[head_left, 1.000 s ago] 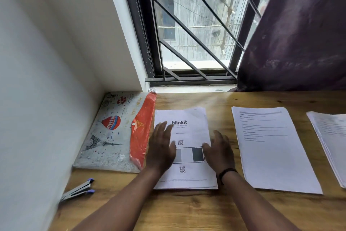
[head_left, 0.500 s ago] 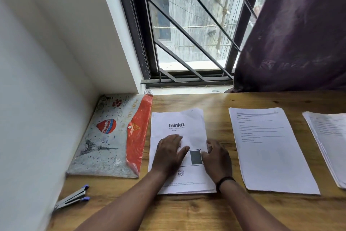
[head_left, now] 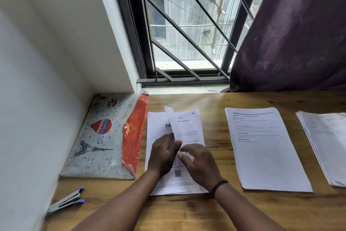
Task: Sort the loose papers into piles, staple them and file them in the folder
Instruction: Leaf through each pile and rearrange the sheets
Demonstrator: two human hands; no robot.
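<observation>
Two hands work the nearest paper pile (head_left: 159, 118) on the tabletop (head_left: 215, 210), left hand (head_left: 164, 154) lying flat and open, right hand (head_left: 200, 163) pinching a lifted sheet (head_left: 187, 129), the folder (head_left: 104, 137) farther left.

A wooden table (head_left: 215, 210) fills the lower frame. On it lie a folder (head_left: 101, 137) at left, a stapler (head_left: 64, 201) at lower left, and three paper piles (head_left: 265, 155) across the centre and right.

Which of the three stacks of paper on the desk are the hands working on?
The leftmost stack, beside the patterned folder. Both hands rest on it and its top sheet is lifted partway, showing the page beneath. The middle stack and right stack lie flat, untouched.
</observation>
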